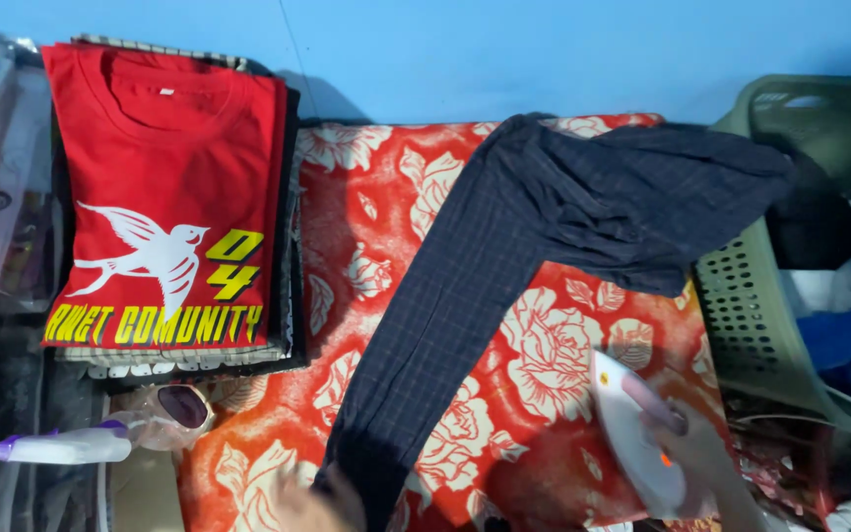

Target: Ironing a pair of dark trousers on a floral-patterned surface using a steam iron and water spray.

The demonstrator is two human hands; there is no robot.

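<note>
Two hands at work. Right hand [687, 458]: grip closed round the handle of a white iron [632, 443], standing on the red floral cloth [544, 345] just right of the dark checked garment [504, 256]. Left hand [312, 502]: blurred, at the garment's near end; grip not discernible. Risk: an iron left standing may scorch the cloth; garment may crease under it.

Single head-worn camera looking steeply down from close above, floral red cloth [366, 227] filling the middle of the frame, blue wall [504, 49] running along the top edge, laundry basket [741, 325] sitting at right.
</note>
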